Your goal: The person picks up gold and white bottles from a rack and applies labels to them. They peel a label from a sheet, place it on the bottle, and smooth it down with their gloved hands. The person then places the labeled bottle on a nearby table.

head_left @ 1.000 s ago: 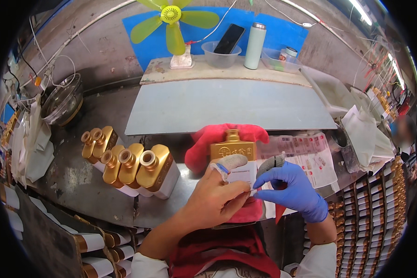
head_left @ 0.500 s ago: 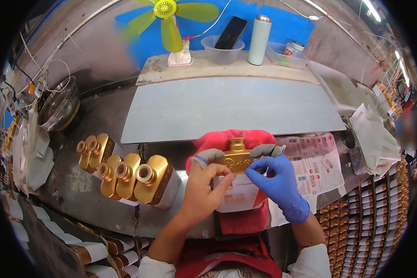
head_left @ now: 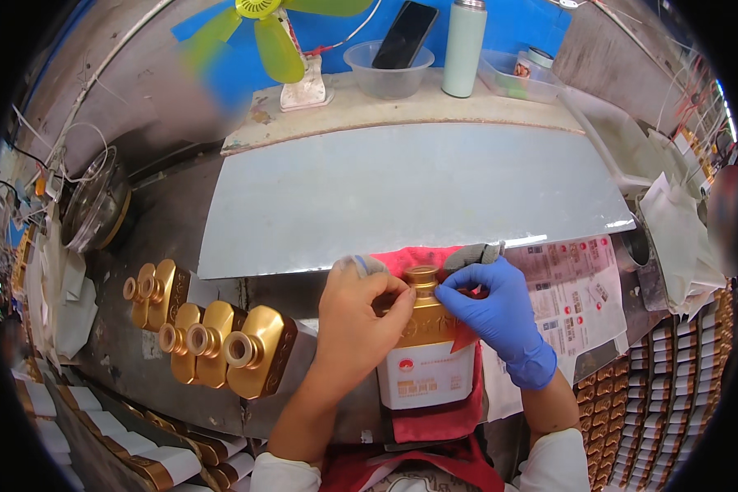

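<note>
A gold-shouldered bottle (head_left: pixel 430 385) with a white lower body stands in front of me on a red cloth (head_left: pixel 439 422). My left hand (head_left: pixel 361 320), bare except for grey coverings on its fingertips, pinches thumb and forefinger together left of the gold neck (head_left: pixel 422 277). On the neck's other side, my right hand (head_left: pixel 496 316) wears a blue glove with grey fingertip coverings, and its thumb and forefinger are also closed. Anything between either pair of fingertips is too small to make out. A red patch (head_left: pixel 465 334) shows on the bottle's right shoulder, below the gloved hand.
Several gold bottles (head_left: pixel 258 353) stand at left on the dark table. Beyond the hands lies a pale grey board (head_left: pixel 410 189). Printed sheets (head_left: pixel 574 295) are at right. A green fan (head_left: pixel 279 49), plastic bowl (head_left: pixel 389 82) and flask (head_left: pixel 465 49) stand behind. Racked bottles (head_left: pixel 664 385) fill the lower right.
Both hands have moved from the bottle's upper front to either side of its neck, baring more of the white front. The whole view has also shifted slightly.
</note>
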Demonstrator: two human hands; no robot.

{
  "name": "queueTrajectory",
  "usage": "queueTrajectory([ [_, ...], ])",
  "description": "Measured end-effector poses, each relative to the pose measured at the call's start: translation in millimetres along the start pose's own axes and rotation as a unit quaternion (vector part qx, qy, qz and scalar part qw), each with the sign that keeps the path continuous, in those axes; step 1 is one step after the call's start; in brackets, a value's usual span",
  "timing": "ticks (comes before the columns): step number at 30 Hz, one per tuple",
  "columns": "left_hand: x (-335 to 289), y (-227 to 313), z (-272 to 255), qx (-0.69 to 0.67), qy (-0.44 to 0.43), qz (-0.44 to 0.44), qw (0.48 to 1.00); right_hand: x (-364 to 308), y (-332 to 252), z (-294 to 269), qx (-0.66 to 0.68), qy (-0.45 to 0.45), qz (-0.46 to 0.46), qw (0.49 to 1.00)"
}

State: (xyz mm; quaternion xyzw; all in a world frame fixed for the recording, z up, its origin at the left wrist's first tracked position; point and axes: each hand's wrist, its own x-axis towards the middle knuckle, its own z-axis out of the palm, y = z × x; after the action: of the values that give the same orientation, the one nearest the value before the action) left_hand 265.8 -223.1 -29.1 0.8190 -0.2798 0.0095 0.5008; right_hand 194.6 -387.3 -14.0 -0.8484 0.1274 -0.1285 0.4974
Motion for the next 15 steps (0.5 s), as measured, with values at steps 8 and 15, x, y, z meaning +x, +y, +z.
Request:
queueTrajectory([
  [8, 10.0, -0.5, -10.4, -0.009, -0.047, -0.002, 0.999, 7.0, 0.7, -4.4, 0.015, -0.030, 0.049, 0.998],
  [15, 11.1, -2.1, -11.5, -0.012, -0.052, -0.005, 0.999, 7.2, 4.8, -3.6, 0.032, -0.029, 0.053, 0.998],
])
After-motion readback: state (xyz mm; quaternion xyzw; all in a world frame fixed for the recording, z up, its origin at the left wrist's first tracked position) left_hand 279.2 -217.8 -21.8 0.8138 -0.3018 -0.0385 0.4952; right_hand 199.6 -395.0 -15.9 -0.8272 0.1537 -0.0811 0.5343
